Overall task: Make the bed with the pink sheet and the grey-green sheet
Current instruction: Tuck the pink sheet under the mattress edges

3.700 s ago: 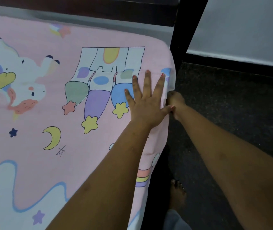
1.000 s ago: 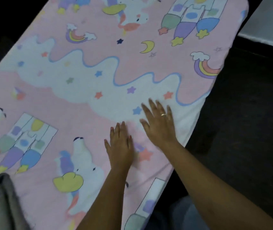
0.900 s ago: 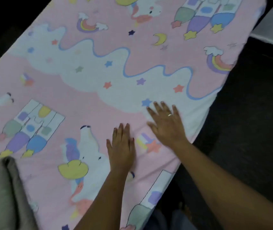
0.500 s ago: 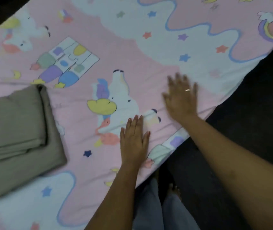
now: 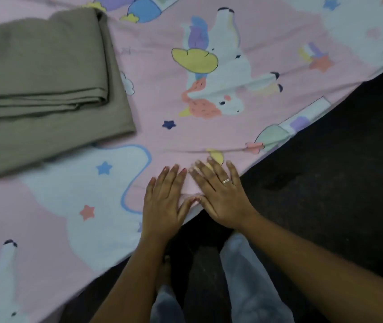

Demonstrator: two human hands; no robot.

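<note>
The pink sheet (image 5: 158, 73), printed with unicorns, stars and clouds, lies spread over the mattress. My left hand (image 5: 162, 201) and my right hand (image 5: 220, 194) press flat on it side by side at the near edge, fingers straight, thumbs almost touching. A ring shows on my right hand. A few creases run across the sheet just beyond my fingertips. The grey-green sheet (image 5: 41, 73) lies folded on the pink sheet at the upper left, apart from both hands.
The mattress edge runs diagonally from lower left to upper right. A dark floor (image 5: 337, 171) lies to the right of it. My legs in light trousers (image 5: 251, 287) stand against the bed's side, below my hands.
My hands have slid along the bed's edge, smoothing the pink sheet, and have come together. The view has shifted, and the folded grey-green sheet now fills the upper left.
</note>
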